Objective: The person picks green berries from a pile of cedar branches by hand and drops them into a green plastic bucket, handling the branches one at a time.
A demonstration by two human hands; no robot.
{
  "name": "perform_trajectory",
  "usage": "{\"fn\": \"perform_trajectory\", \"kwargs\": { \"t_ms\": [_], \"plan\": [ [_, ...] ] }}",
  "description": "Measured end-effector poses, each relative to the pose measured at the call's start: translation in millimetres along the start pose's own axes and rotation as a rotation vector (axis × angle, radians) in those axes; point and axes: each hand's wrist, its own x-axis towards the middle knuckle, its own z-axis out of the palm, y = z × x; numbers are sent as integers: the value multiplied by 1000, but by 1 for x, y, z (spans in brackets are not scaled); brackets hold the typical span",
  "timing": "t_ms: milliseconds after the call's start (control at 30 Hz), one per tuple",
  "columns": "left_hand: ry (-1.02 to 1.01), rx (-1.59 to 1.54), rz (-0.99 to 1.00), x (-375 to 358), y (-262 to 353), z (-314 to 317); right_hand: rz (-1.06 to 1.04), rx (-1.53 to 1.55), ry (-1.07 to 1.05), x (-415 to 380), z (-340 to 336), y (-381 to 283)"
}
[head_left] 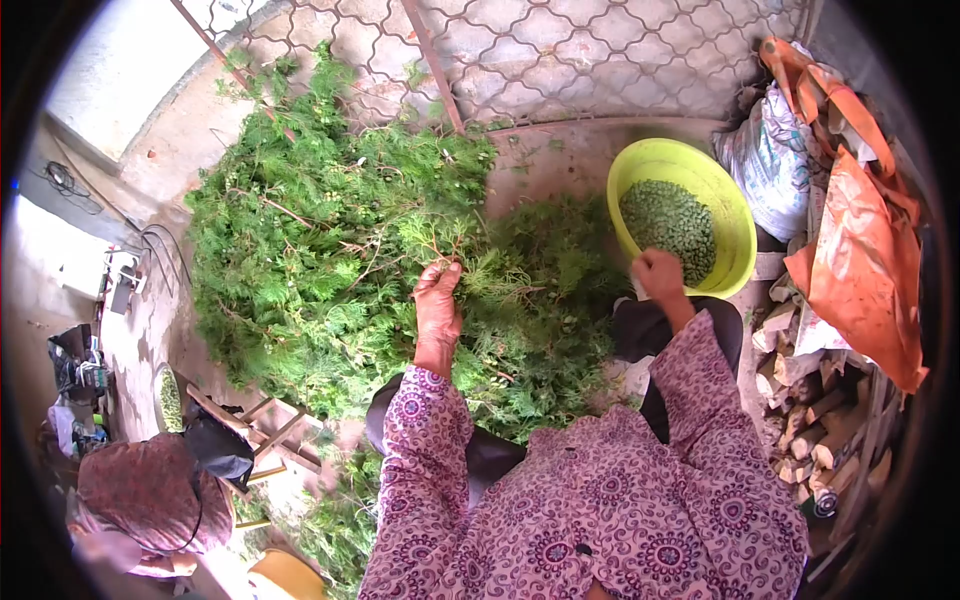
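My left hand (437, 303) is closed, thumb against fingers, on a leafy evergreen sprig (440, 245) just above a wide heap of cut evergreen branches (290, 270). My right hand (660, 276) is curled up at the near left edge of a yellow-green basin (741, 225). Whatever may be inside its fingers is hidden, and the hand is slightly blurred. Small round green cones or seed pods (670, 222) lie in a layer across the bottom of the basin.
A metal lattice (600, 60) runs along the far side. Stacked firewood (825, 420), an orange sheet (865, 270) and a white sack (765, 165) line the right. At lower left are another person (150, 495), a wooden stool (265, 440) and a yellow tub (285, 575).
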Motion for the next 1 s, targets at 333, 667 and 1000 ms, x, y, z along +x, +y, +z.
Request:
{"fn": "perform_trajectory", "kwargs": {
  "t_ms": [333, 667, 1000],
  "plan": [
    [291, 424, 706, -75, 118, -61, 57, -27, -519, -98, 58, 31],
    [399, 2481, -360, -271, 156, -343, 239, -23, -747, -100, 96, 40],
    [578, 2107, -885, -332, 117, -309, -10, -57, -901, -100, 111, -48]
  ]
}}
